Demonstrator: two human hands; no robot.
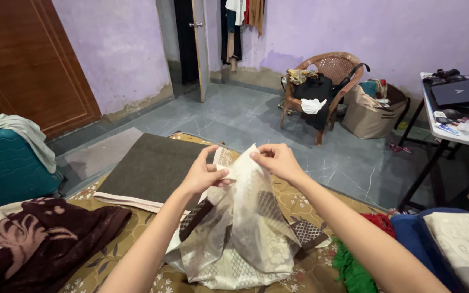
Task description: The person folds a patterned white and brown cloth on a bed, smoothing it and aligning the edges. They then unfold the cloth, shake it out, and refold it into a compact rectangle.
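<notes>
My left hand (203,175) and my right hand (278,160) both pinch the top edge of a cream and brown patterned cloth (241,233). The cloth hangs down from my fingers and its lower part bunches on a mustard floral bedsheet (123,258). The hands are close together, a little above the bed, with the cloth's peak between them.
A dark folded mat (150,168) lies beyond the cloth. A maroon blanket (39,239) lies at left beside a teal suitcase (6,165). Green and red fabric (354,260) and a blue cushion (435,239) lie at right. A chair (324,81), a bag (373,108) and a white table (451,130) stand across the floor.
</notes>
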